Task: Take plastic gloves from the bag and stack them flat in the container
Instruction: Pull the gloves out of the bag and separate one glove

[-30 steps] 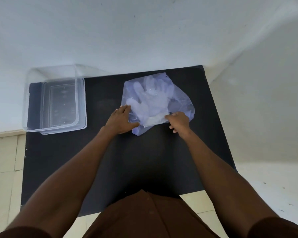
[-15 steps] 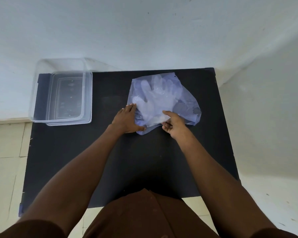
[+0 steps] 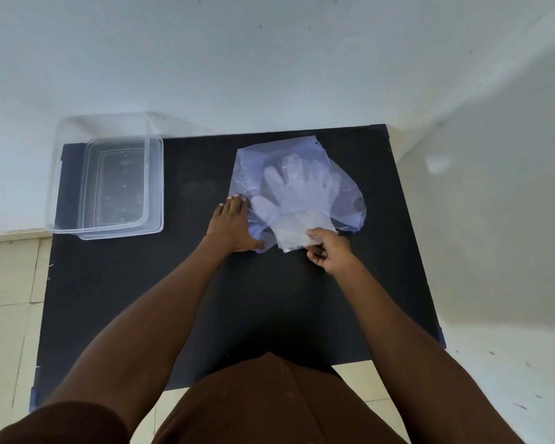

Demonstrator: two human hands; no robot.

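A pale blue see-through bag point(image 3: 343, 174) lies flat on the black table point(image 3: 205, 299), right of its middle. Clear plastic gloves point(image 3: 297, 193) show through it, fingers pointing away from me. Their cuff end point(image 3: 290, 233) sticks out of the bag's near opening. My right hand point(image 3: 329, 249) pinches that cuff between thumb and fingers. My left hand point(image 3: 233, 225) lies flat on the bag's near left corner, pressing it to the table. The clear rectangular container point(image 3: 154, 187) stands at the table's far left corner with nothing in it.
White walls close in behind the table and to its right. Tiled floor shows to the left and in front. My brown-clad torso point(image 3: 269, 402) is at the table's near edge.
My right hand has drawn back toward me, and the glove cuff has come further out of the bag's opening. My left hand stays pressed on the bag.
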